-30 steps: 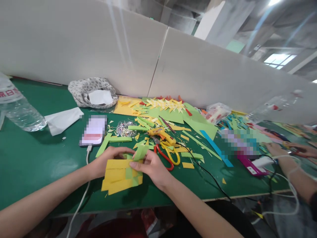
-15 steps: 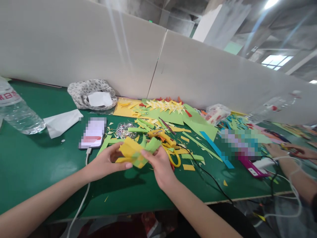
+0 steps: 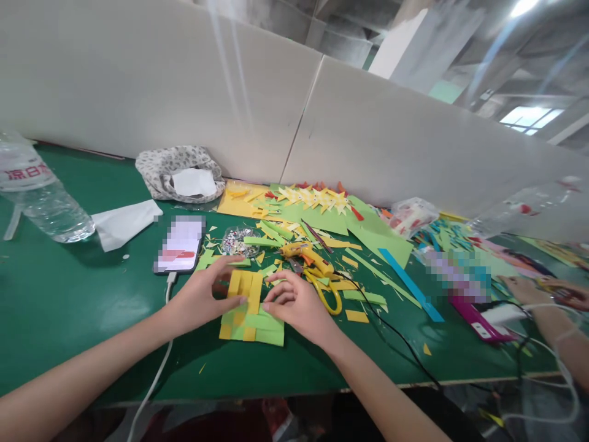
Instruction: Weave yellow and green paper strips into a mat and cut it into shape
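A woven piece of yellow and green paper strips (image 3: 251,320) lies on the green table between my hands. Its yellow strips run up and down, and the green ones cross them at the lower right. My left hand (image 3: 200,298) is at the piece's left side, thumb stretched over the yellow strips and fingers apart from it. At the right edge, my right hand (image 3: 301,304) has curled fingers, with thumb and fingertips close together at a green strip. Just beyond are a yellow glue gun (image 3: 308,255) and yellow-handled scissors (image 3: 329,298).
Paper scraps and a container of small beads (image 3: 239,241) lie beyond my hands. A phone (image 3: 179,244) on a white cable and a water bottle (image 3: 50,196) stand left. A black cord (image 3: 391,334) crosses the right side, near another person's hands (image 3: 524,291).
The woven paper piece, held up and bent in both hands before, now lies flat on the table. Both hands have loosened around it, and the view has shifted slightly left.
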Tool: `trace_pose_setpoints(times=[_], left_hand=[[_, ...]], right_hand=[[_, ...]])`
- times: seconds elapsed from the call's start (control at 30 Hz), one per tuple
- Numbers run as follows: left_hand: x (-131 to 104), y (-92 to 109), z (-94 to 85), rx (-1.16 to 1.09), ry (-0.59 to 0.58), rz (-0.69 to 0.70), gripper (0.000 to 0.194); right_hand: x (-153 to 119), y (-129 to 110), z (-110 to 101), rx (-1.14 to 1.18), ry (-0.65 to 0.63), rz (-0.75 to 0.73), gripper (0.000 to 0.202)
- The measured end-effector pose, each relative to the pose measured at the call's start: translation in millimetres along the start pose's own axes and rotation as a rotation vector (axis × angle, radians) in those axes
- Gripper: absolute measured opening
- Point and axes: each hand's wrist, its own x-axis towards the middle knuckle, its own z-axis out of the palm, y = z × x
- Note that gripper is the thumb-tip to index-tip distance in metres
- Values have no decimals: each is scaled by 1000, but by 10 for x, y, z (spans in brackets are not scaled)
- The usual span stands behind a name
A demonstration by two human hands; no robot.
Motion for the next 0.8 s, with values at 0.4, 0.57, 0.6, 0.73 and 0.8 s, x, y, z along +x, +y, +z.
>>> trace_pose_setpoints(times=[0.4,0.57,0.6,0.73,0.8], left_hand=[[-8,-23,-16,567,13,364,16],[3,-31,-91,590,25,375,19],[5,-35,-93,592,11,382,19],[-7,-61,-53,600,-49,404,20],[-18,-84,-24,602,-58,398,21]], right_hand=[[41,127,76,-362,83,-224,22],[18,170,80,-476,134,-356,18],[8,172,88,-515,160,-399,18],[-15,157,143,-653,192,-551,18],[-6,147,171,-700,210,-617,16]])
